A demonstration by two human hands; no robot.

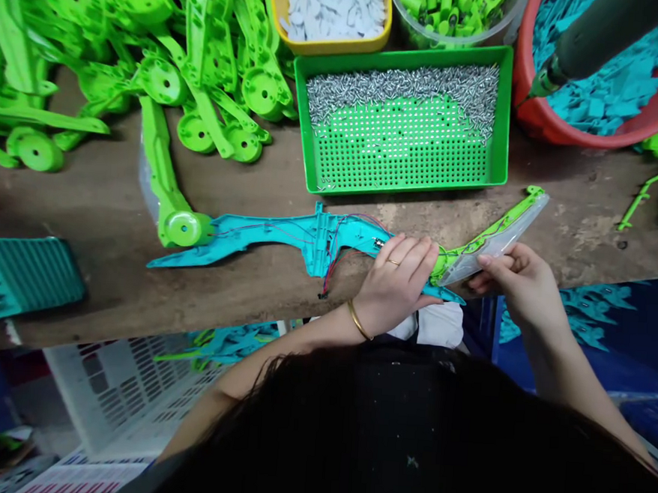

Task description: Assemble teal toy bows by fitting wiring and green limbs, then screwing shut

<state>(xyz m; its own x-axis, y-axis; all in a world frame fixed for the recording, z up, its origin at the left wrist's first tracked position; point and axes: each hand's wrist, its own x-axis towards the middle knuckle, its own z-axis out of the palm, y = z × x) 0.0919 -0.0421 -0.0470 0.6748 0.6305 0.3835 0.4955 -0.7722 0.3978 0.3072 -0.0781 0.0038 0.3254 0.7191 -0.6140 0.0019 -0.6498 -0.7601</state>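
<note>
A blue plastic bow body [268,231], like part of a toy bow, lies across the bench with red and blue wires along it. My left hand [398,274] is closed over its right end, fingers together, at the joint with a green bow limb [499,232]. This limb angles up to the right and carries a translucent panel [489,252]. My right hand [521,279] pinches the panel's lower edge between thumb and fingers. At the left end, another green limb [158,152] joins the body at a round hub [184,229].
Behind the bow stands a green basket [401,188] of small screws. A yellow bin [331,48] of white pieces, a clear tub [456,41], and a red bucket [607,134] with a dark tool above it line the back. Green limbs [206,65] pile up left; a teal basket [45,275] is front left.
</note>
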